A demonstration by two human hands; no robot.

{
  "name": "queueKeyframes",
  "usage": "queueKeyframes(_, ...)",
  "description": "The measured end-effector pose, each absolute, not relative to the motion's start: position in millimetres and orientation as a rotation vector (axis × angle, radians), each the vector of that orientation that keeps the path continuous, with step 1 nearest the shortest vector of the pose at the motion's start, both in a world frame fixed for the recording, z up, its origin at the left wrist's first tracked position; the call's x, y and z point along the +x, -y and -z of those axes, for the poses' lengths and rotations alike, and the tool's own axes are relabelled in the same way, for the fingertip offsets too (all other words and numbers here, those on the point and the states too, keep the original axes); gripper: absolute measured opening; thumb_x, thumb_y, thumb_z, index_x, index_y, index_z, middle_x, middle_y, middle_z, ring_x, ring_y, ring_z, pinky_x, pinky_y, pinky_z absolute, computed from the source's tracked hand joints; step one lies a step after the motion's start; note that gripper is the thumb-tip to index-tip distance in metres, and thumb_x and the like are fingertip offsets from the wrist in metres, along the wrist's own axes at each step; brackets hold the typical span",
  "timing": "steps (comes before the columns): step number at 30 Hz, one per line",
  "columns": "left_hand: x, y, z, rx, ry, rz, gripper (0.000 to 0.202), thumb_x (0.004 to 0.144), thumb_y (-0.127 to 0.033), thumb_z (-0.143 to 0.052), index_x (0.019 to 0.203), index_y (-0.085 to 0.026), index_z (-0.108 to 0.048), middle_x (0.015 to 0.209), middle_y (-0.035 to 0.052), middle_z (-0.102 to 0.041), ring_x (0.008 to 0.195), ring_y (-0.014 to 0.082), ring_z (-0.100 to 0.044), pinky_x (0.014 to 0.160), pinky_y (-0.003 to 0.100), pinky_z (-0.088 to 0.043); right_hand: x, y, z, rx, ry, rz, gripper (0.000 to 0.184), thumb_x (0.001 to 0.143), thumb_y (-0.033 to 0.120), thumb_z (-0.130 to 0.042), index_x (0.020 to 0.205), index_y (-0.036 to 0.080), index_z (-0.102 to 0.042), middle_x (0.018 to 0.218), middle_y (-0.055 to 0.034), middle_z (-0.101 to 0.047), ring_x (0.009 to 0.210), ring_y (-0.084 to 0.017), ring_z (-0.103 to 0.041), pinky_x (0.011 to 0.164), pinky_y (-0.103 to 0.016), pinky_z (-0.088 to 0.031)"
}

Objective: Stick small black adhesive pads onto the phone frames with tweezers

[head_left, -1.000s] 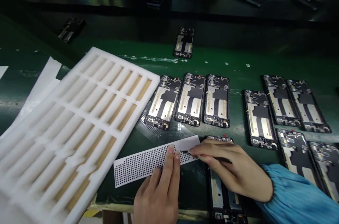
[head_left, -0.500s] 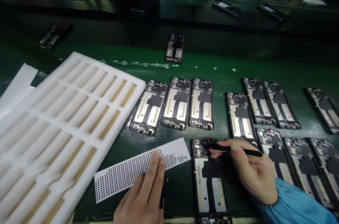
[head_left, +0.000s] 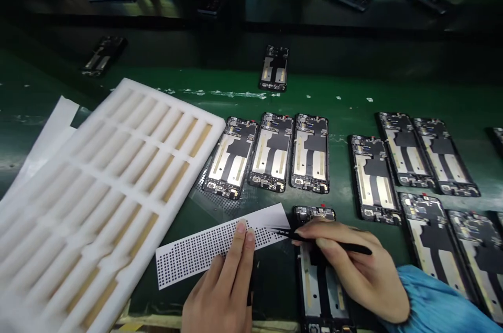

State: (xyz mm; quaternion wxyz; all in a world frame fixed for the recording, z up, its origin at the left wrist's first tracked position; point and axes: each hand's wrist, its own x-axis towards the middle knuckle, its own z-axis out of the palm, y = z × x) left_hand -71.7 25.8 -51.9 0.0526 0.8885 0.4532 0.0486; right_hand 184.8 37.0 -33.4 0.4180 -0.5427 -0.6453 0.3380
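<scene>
My left hand (head_left: 226, 286) lies with two fingertips pressed flat on a white sheet of small black dots (head_left: 204, 251), holding it down on the green bench. My right hand (head_left: 349, 265), in a blue sleeve, is closed on black tweezers (head_left: 314, 238) whose tips rest on the right end of the dotted sheet. Under the right hand lies an open phone frame (head_left: 320, 291) with its top end showing above the fingers.
A white foam tray (head_left: 98, 186) with empty slots fills the left. Three phone frames (head_left: 271, 152) lie side by side behind the sheet, several more (head_left: 416, 165) to the right, one (head_left: 274, 67) farther back. The bench edge (head_left: 157, 320) runs just below my hands.
My right hand has swung the tweezers left, from the top of the phone frame back onto the right end of the dotted sheet. My left hand still holds the sheet down.
</scene>
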Motion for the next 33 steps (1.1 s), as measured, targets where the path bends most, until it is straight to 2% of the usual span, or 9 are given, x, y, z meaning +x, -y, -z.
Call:
queueKeyframes(8, -65, -24, 50, 2.711, -1.417, -0.153, 0.065, 0.087, -0.001, -0.044, 0.15, -0.015, -0.049, 0.16, 0.0033, -0.043, 0.093, 0.0154, -0.065, 0.066, 0.024, -0.056, 169, -49, 35, -1.292, 1.714, -0.926, 0.029, 0.098, 0.009, -0.054, 0.116, 0.025, -0.07, 0.092, -0.0016, -0.078, 0.09, -0.016, -0.077, 0.079, -0.018, -0.061)
queueKeyframes(20, -63, -25, 51, 2.742, -1.415, -0.202, 0.064, 0.085, 0.001, -0.044, 0.147, -0.012, -0.052, 0.156, 0.0051, -0.049, 0.086, 0.016, -0.066, 0.063, 0.027, -0.056, 170, -51, 35, -1.292, 1.792, -0.915, 0.034, 0.097, 0.009, -0.054, 0.121, 0.029, -0.068, 0.097, 0.0008, -0.079, 0.094, -0.014, -0.076, 0.081, -0.017, -0.059)
queueKeyframes(29, -64, -24, 52, 2.743, -1.411, -0.201, 0.062, 0.087, 0.0, -0.045, 0.148, -0.012, -0.051, 0.158, 0.0049, -0.047, 0.091, 0.0178, -0.067, 0.065, 0.028, -0.057, 170, -43, 45, -1.334, 1.734, -0.94, 0.035, 0.099, 0.009, -0.053, 0.125, 0.027, -0.068, 0.111, -0.0014, -0.079, 0.106, -0.015, -0.074, 0.091, -0.018, -0.057)
queueKeyframes(33, -64, -23, 52, 2.749, -1.416, -0.175, 0.064, 0.086, 0.001, -0.044, 0.148, -0.013, -0.051, 0.159, 0.0041, -0.045, 0.093, 0.0181, -0.067, 0.066, 0.028, -0.058, 165, -46, 44, -1.361, 1.665, -0.917, 0.032, 0.1, 0.01, -0.052, 0.121, 0.026, -0.071, 0.109, 0.0001, -0.08, 0.104, -0.012, -0.075, 0.091, -0.013, -0.056)
